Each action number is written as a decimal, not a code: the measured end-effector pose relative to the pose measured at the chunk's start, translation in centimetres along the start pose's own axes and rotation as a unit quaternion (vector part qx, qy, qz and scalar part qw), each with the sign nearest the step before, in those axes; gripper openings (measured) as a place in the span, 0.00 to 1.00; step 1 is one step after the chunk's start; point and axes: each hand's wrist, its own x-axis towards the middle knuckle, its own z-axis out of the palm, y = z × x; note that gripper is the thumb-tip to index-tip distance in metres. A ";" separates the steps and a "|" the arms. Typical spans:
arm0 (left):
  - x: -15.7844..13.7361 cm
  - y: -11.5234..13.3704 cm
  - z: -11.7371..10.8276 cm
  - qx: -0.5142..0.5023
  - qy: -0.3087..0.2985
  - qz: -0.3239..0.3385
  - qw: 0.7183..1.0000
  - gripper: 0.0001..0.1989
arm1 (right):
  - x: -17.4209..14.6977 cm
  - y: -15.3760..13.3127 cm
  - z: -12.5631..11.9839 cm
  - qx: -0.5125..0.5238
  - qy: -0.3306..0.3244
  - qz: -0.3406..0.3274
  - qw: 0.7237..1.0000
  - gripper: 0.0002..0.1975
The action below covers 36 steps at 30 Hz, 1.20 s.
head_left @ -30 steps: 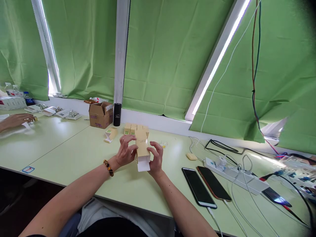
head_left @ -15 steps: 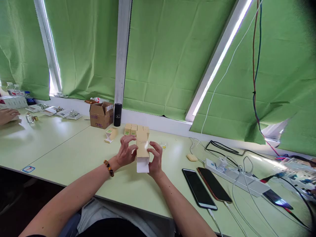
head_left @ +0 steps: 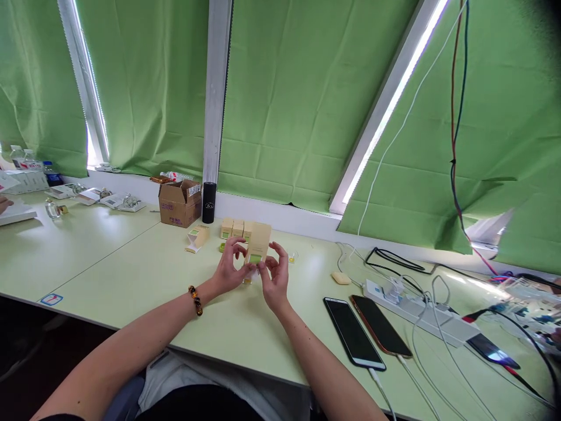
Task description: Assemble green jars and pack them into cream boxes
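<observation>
Table [head_left: 131,280] | left hand [head_left: 228,270], right hand [head_left: 276,280]: grip clamped on carton [head_left: 261,237] | green patch [head_left: 255,258] now showing

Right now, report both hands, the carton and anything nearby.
Left hand, right hand gripping small tan carton. Green patch facing camera. Similar boxes behind; phones right of hands.

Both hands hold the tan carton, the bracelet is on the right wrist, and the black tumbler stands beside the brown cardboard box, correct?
Not quite: the head view shows the bracelet on the left wrist. Both hands hold the tan carton, and the black tumbler stands beside the brown cardboard box.
</observation>
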 end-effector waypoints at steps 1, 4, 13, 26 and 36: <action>0.0 -0.1 0.1 -0.006 0.002 -0.019 1.000 0.30 | -0.1 0.0 0.1 0.002 0.002 0.006 1.000 0.28; 0.1 -0.4 0.1 -0.012 0.004 -0.055 0.998 0.27 | -0.2 0.1 0.2 -0.011 0.004 0.002 1.000 0.23; 0.0 0.1 -0.2 -0.038 -0.031 -0.048 0.998 0.18 | 0.5 0.2 -0.2 -0.027 -0.005 0.011 1.000 0.17; 0.2 0.3 -0.4 -0.046 -0.032 -0.042 0.998 0.21 | 0.7 0.9 -0.9 0.100 -0.044 0.055 0.992 0.22; 0.3 0.1 -0.1 -0.036 -0.010 -0.048 0.998 0.16 | 1.0 1.1 -0.8 0.093 -0.032 0.085 0.992 0.20</action>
